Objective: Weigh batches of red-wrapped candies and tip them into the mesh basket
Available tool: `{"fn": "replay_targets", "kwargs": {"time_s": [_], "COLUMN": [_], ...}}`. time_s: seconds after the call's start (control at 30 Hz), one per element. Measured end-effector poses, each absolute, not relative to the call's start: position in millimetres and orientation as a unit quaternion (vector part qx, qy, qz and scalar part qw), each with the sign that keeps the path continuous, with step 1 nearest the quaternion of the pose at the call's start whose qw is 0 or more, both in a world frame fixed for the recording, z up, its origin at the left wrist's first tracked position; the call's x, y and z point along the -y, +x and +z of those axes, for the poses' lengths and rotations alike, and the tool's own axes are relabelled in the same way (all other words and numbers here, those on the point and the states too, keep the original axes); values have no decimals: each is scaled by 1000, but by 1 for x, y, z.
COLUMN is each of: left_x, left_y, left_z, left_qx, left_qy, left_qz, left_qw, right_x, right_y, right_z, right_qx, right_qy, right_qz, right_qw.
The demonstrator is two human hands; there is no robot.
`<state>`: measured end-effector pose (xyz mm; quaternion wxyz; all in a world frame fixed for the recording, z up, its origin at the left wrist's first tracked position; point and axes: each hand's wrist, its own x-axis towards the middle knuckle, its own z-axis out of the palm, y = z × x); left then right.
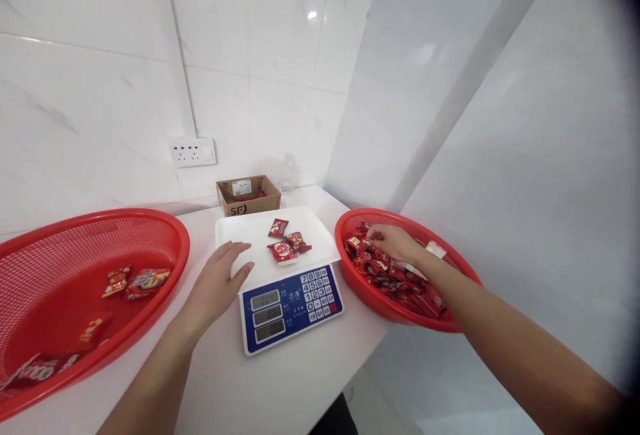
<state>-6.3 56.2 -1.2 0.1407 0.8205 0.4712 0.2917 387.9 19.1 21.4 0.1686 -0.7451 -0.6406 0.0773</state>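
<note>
My left hand (217,281) hovers at the left edge of the white weighing pan (240,231), its fingers apart and holding nothing. Three small wrapped snack packets, among them a red one (283,252), lie on the pan of the digital scale (295,308). Over on the right, my right hand (393,241) reaches into a red plastic basket (473,279) heaped with mostly red snack packets (383,271). Its thumb and fingers are pinched together at a red packet near the far left of the heap; the fingertips partly cover it.
A second red basket (183,241) stands at the left with several packets on its bottom. Behind the scale sits an open cardboard box (255,205) with red items inside. A tiled wall with a power socket (193,152) closes off the white table (220,381).
</note>
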Motion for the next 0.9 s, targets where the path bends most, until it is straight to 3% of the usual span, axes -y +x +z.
{"fn": "replay_targets", "kwargs": {"time_s": [0.33, 0.5, 0.77, 0.9], "left_x": [-54, -47, -33, -29], "left_y": [-3, 2, 18, 25], "left_z": [0, 5, 5, 10], "left_qx": [-451, -438, -354, -322], "left_qy": [811, 783, 627, 556], "left_qz": [325, 352, 421, 465], "left_qw": [185, 268, 552, 609], "right_x": [-26, -42, -59, -61], "right_y": [360, 303, 187, 147], "right_z": [45, 65, 68, 51], "right_qx": [584, 558, 599, 637], "right_qy": [-723, -634, -492, -483], "right_qz": [148, 280, 455, 409], "right_qw": [337, 457, 439, 441]}}
